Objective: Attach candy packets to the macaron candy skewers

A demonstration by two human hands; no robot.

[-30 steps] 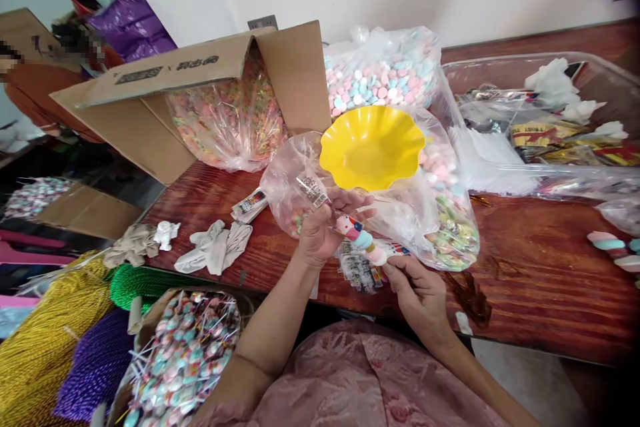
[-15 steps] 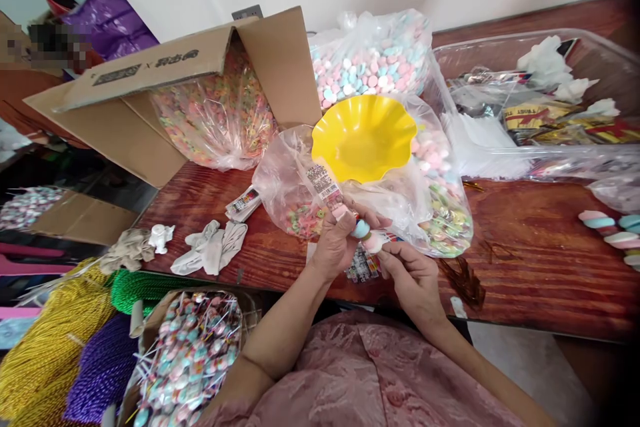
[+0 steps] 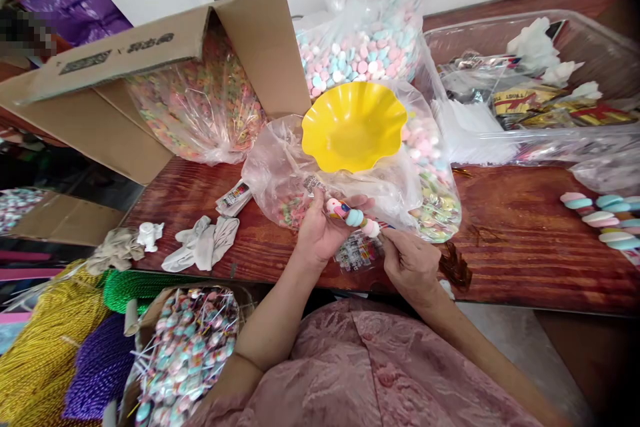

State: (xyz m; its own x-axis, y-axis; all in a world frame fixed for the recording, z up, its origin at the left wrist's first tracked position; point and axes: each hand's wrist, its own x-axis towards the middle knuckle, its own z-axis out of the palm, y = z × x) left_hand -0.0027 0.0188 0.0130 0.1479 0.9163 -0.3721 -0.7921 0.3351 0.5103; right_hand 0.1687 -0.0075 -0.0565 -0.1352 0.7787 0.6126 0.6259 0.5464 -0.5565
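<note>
A marshmallow candy skewer (image 3: 355,217), with pink, blue and white pieces, lies slantwise between my hands over the table's front part. My left hand (image 3: 323,230) cradles its far end, thumb on top and fingers beneath, beside a clear printed wrapper (image 3: 314,183). At the near end, just past the white piece, my right hand (image 3: 411,260) is closed in a pinch on the stick end, which the fingers mostly hide. Below the skewer lies a pile of small printed packets (image 3: 359,250). A yellow scalloped bowl (image 3: 354,127) sits beyond my hands on clear bags.
A cardboard box (image 3: 270,47) holding a bag of candy rings (image 3: 200,103) stands left. Behind the bowl is a bag of pastel candies (image 3: 357,47). A clear bin (image 3: 500,143) and more skewers (image 3: 605,219) are right. Finished-looking lollipop sticks fill a box (image 3: 187,353) below left.
My left hand has turned, its fingers opening flatter under the skewer so more of it shows. The right hand has rolled over at the near end. The view has shifted slightly.
</note>
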